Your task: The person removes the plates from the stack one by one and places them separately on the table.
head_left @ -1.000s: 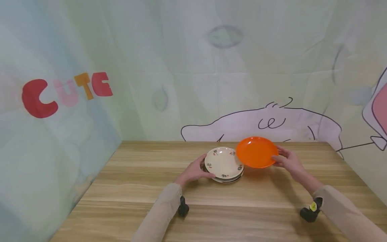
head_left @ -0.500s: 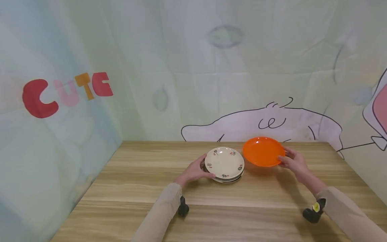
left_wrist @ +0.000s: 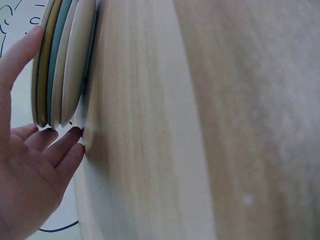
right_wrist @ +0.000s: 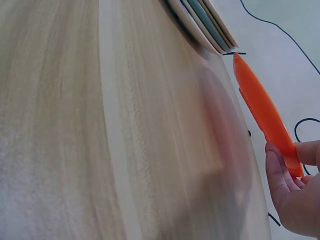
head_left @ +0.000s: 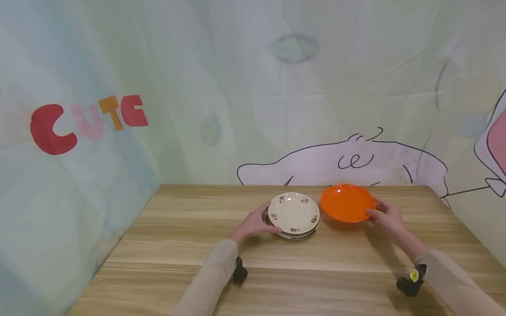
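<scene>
An orange plate is held above the table, right of the stack. At its right rim my right hand pinches it between thumb and fingers. The right wrist view shows the orange plate from its edge, apart from the tabletop. A stack of several plates, the top one cream with small printed pictures, stands on the table. My left hand rests against the stack's left side, thumb at the front. In the left wrist view, colored rims of the stack show, and the left hand's fingers are loosely extended beside them.
The wooden table ends at a printed cloth backdrop behind it. Another cloth side with the letters CUTE runs along the left. Each wrist wears a black device.
My right hand has carried the orange plate rightward, away from the stack's edge, and lately a little lower. The left hand and the stack have stayed in place.
</scene>
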`<action>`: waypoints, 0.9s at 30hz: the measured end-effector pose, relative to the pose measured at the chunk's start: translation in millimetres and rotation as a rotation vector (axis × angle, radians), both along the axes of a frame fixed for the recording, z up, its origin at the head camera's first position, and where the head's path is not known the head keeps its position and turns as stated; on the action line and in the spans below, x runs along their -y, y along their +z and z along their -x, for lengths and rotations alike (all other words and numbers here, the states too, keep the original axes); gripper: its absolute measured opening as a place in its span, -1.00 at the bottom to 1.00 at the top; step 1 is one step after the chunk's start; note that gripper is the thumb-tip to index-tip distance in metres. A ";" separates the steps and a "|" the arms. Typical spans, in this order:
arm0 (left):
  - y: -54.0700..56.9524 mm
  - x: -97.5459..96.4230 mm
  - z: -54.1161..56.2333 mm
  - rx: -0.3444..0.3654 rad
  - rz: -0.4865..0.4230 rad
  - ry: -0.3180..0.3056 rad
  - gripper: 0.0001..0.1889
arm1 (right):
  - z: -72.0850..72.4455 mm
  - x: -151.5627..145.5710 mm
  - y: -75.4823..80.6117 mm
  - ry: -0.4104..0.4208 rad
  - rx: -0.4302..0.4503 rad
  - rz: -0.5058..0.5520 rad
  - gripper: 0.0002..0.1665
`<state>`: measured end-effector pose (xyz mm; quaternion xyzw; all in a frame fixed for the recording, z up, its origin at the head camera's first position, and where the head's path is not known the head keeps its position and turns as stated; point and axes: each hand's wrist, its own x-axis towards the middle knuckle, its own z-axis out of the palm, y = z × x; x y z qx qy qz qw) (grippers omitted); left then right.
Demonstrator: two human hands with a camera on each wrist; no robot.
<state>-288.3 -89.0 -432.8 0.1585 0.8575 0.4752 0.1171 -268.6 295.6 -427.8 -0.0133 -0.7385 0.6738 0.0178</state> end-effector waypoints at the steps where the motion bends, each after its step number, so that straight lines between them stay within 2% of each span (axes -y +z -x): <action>1: -0.1 0.0 -0.1 0.002 -0.001 0.001 0.09 | 0.8 -1.6 -3.6 -0.002 -0.004 0.008 -0.07; 4: -0.5 0.2 -0.1 0.002 0.007 0.006 0.09 | 0.7 -2.7 -9.6 -0.003 -0.010 0.026 -0.05; 9: -0.5 0.3 -0.1 -0.003 0.017 0.010 0.09 | -7.3 6.2 -5.2 -0.023 -0.014 -0.063 -0.20; 12: 0.0 0.1 -0.5 -0.002 0.019 0.010 0.09 | -10.8 10.1 -3.6 -0.028 0.017 -0.104 -0.26; 27: -0.4 0.1 0.1 -0.004 0.017 0.000 0.10 | -15.4 12.9 -10.9 -0.025 0.086 -0.038 -0.24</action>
